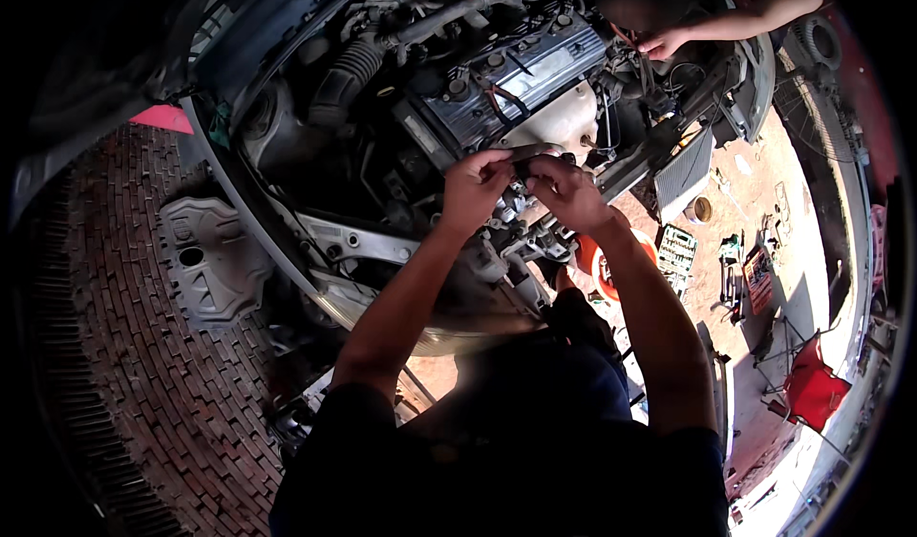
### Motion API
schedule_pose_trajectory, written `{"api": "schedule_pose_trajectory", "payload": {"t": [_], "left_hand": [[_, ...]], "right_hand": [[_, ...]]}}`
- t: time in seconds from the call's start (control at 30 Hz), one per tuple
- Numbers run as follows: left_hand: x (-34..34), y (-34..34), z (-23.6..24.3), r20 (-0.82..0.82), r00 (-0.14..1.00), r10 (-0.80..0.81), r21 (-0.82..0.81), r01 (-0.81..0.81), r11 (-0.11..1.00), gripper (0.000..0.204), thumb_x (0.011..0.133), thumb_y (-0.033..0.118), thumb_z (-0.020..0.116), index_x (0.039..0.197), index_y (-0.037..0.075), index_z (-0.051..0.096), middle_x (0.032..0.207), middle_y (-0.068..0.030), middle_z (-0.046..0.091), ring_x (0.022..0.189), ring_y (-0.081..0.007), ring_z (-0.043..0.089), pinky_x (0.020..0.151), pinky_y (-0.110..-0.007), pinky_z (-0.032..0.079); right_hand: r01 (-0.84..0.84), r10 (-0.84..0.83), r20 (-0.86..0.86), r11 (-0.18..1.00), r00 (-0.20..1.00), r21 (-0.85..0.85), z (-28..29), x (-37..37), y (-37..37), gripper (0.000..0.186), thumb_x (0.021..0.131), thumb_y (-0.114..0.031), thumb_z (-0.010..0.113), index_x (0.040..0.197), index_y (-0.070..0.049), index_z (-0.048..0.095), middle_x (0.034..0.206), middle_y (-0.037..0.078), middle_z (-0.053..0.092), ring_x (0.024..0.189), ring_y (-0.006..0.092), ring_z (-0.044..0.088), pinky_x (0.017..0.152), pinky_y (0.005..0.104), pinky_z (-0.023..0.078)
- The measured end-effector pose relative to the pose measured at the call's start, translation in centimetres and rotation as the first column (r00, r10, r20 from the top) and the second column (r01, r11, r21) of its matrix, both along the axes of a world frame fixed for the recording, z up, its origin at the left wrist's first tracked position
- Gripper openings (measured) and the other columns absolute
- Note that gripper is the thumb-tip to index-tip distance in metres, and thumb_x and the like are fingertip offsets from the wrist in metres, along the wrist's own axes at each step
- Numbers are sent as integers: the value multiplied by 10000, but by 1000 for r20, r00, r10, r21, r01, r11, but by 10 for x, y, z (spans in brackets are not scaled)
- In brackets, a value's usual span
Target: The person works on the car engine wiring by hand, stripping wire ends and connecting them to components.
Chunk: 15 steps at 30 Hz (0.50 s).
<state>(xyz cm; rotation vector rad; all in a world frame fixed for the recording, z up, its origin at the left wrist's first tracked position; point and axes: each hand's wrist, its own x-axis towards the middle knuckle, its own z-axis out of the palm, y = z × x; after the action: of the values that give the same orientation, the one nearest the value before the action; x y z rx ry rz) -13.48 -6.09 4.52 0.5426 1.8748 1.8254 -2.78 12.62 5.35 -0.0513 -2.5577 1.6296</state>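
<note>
Both my hands reach over the front of an open engine bay. A dark, curved, hose-like piece (537, 148) runs between them, just in front of the pale heat shield (559, 121). My left hand (476, 191) pinches its left end, fingers closed. At its other end, the fingers of my right hand (571, 196) are curled round it. Shadow hides exactly what it joins. Beyond my hands lies the engine's ribbed top cover (458, 114), and a pair of dark-handled pliers (503, 103) rests on it.
At the upper right another person's hand (664, 43) reaches into the engine bay. A grey metal plate (215, 265) lies on the brick paving at left. An open socket set (677, 250), an orange-red round container (611, 268) and a red folding chair (815, 384) are at right.
</note>
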Motion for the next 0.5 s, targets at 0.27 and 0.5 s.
{"api": "schedule_pose_trajectory", "payload": {"t": [0.27, 0.5], "left_hand": [[6, 10, 11, -36, 999, 36, -65, -39, 997, 200, 951, 5, 723, 1147, -18, 756, 892, -22, 755, 801, -47, 669, 716, -213, 523], [8, 9, 14, -4, 998, 69, -45, -69, 997, 196, 974, 11, 690, 1164, -16, 734, 900, -29, 755, 809, -49, 678, 709, -209, 518]], "right_hand": [[85, -44, -130, 941, 991, 328, 20, 6, 3, 258, 1013, -255, 625, 1180, -59, 650, 1037, 213, 715, 923, 428, 705, 787, 517, 567], [129, -123, -48, 827, 991, 547, 27, 3, -7, 213, 1013, -306, 642, 1092, -109, 654, 984, 146, 724, 834, 388, 723, 703, 512, 587]]}}
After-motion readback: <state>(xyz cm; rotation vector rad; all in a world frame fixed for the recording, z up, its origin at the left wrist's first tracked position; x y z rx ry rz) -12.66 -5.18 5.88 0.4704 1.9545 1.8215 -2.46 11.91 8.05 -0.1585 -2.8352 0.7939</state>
